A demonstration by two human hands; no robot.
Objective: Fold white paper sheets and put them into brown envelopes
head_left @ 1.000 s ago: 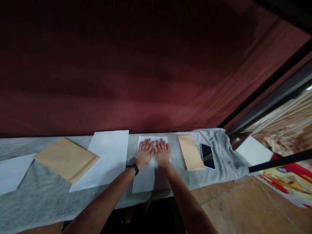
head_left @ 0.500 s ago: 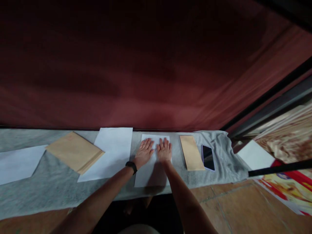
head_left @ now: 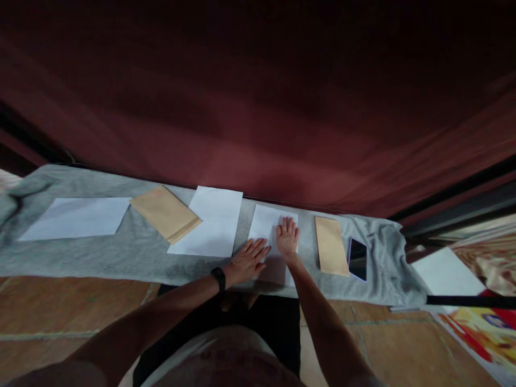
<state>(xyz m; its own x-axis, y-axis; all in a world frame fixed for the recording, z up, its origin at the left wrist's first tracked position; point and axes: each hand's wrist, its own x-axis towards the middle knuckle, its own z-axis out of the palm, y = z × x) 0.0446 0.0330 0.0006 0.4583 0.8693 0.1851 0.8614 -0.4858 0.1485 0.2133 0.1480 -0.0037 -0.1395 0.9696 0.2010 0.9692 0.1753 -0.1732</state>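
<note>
Left hand (head_left: 246, 262) and right hand (head_left: 287, 236) are lying released on the white paper (head_left: 266, 221), which is nearly spanning the grey cloth (head_left: 137, 259) from far to near edge; free room is separating the right brown envelope (head_left: 331, 244)

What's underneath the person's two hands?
A white sheet of paper lies under the right hand and part of the left hand, on a gray cloth. Where the hands cover the sheet, any marks can't be seen.
</note>
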